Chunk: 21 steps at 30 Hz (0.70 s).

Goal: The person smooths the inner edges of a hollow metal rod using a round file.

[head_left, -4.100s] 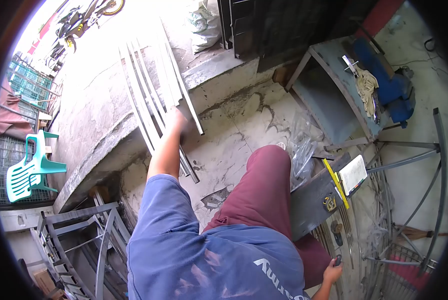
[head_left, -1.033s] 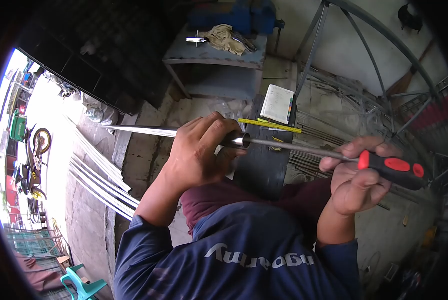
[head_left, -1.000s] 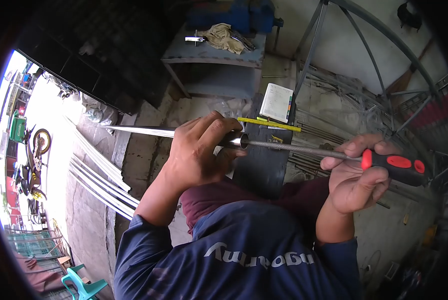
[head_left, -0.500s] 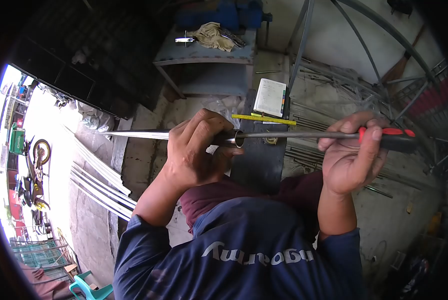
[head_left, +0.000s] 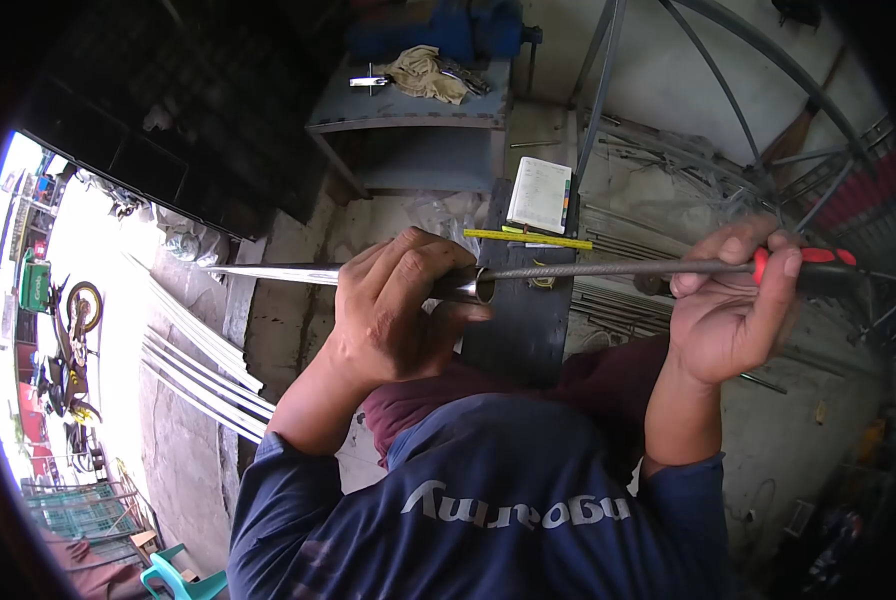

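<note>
My left hand (head_left: 393, 310) is closed around a shiny metal tube (head_left: 278, 271), which points away to the left. The tube's round open end shows just right of my fingers. A round file (head_left: 608, 269) with a dark, ridged rod meets this mouth along its upper rim; the tip is hidden, apparently inside. At the right, my right hand (head_left: 728, 300) grips the file where the rod joins its red and black handle (head_left: 808, 258), thumb and fingers around it.
Below the hands stands a dark bench (head_left: 513, 340) with an open notebook (head_left: 541, 195) and a yellow folding rule (head_left: 528, 239). Long white bars (head_left: 203, 375) lie at left, and metal rods (head_left: 618, 310) at right. Behind are a metal table (head_left: 408, 115) with a cloth (head_left: 428, 75) and a metal frame (head_left: 598, 90).
My right hand has moved right and slightly up, drawing the file partway out of the tube, so more ridged rod shows. My left hand and the tube stay nearly in place.
</note>
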Motion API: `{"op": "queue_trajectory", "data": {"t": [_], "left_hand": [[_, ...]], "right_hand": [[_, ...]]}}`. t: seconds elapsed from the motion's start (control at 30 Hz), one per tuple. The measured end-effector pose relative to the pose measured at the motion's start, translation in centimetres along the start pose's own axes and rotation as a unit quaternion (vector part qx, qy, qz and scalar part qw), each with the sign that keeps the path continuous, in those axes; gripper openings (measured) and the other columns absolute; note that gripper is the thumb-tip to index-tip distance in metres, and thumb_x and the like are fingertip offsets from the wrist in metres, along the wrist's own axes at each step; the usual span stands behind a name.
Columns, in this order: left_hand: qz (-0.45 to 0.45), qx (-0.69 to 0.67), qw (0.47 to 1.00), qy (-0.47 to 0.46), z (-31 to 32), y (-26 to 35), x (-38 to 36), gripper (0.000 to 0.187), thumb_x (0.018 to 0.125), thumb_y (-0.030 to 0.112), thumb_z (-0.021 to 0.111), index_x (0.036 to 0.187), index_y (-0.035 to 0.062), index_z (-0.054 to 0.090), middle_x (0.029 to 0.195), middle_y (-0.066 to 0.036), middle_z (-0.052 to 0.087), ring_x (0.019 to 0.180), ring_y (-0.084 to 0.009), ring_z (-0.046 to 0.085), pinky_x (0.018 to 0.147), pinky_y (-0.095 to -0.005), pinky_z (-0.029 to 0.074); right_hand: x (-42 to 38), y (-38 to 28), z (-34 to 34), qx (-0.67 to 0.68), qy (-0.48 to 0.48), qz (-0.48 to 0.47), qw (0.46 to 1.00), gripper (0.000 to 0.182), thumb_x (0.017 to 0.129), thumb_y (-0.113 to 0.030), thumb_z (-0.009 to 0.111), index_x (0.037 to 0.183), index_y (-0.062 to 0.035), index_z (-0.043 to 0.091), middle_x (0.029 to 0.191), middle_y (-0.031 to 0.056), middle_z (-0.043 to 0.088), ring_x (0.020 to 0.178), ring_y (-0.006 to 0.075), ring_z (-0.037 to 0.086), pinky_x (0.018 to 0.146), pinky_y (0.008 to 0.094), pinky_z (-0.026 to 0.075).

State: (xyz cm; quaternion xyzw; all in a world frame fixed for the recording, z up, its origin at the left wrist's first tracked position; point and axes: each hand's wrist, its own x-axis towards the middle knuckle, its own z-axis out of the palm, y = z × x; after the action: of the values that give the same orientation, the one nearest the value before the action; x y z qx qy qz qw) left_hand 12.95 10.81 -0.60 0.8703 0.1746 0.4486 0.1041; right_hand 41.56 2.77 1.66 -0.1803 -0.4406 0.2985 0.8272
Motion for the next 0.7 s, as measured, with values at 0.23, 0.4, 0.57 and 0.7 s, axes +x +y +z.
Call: {"op": "queue_trajectory", "data": {"t": [0.23,0.4,0.57,0.7], "left_hand": [[0.014,0.010,1.000,-0.009,-0.1,0.0,0.4,0.043,0.086,0.027,0.087,0.110,-0.0012,0.065,0.090,-0.014,0.071,0.071,-0.0293,0.071,0.063,-0.0379,0.056],[0.005,0.021,1.000,-0.005,-0.1,0.1,0.7,0.043,0.088,0.031,0.085,0.110,-0.0001,0.065,0.091,-0.013,0.071,0.072,-0.0291,0.071,0.064,-0.0381,0.055],[0.013,0.020,1.000,-0.013,0.2,0.3,0.5,0.041,0.091,0.032,0.083,0.110,0.0005,0.066,0.091,-0.012,0.071,0.072,-0.0295,0.070,0.063,-0.0387,0.055],[0.025,0.023,0.999,-0.025,0.5,-0.2,0.4,0.041,0.093,0.036,0.080,0.109,0.0006,0.066,0.089,-0.012,0.070,0.070,-0.0296,0.069,0.063,-0.0392,0.054]], "right_hand": [[-0.5,0.3,0.7,-0.045,-0.031,0.015,0.998,0.022,0.110,-0.020,0.058,0.124,-0.0050,0.051,0.094,0.0195,0.065,0.068,0.0243,0.070,0.057,0.0362,0.063],[-3.5,2.3,2.0,-0.112,-0.082,0.025,0.990,0.020,0.111,-0.021,0.055,0.124,-0.0072,0.050,0.095,0.0191,0.065,0.068,0.0235,0.069,0.057,0.0385,0.065],[-1.1,0.2,0.6,-0.079,-0.040,0.000,0.996,0.028,0.114,-0.025,0.049,0.128,-0.0021,0.049,0.096,0.0189,0.062,0.063,0.0253,0.065,0.053,0.0353,0.061],[-2.0,1.4,1.5,-0.093,-0.101,0.018,0.990,0.021,0.111,-0.018,0.057,0.126,-0.0071,0.048,0.095,0.0188,0.069,0.064,0.0230,0.068,0.056,0.0362,0.063]]}}
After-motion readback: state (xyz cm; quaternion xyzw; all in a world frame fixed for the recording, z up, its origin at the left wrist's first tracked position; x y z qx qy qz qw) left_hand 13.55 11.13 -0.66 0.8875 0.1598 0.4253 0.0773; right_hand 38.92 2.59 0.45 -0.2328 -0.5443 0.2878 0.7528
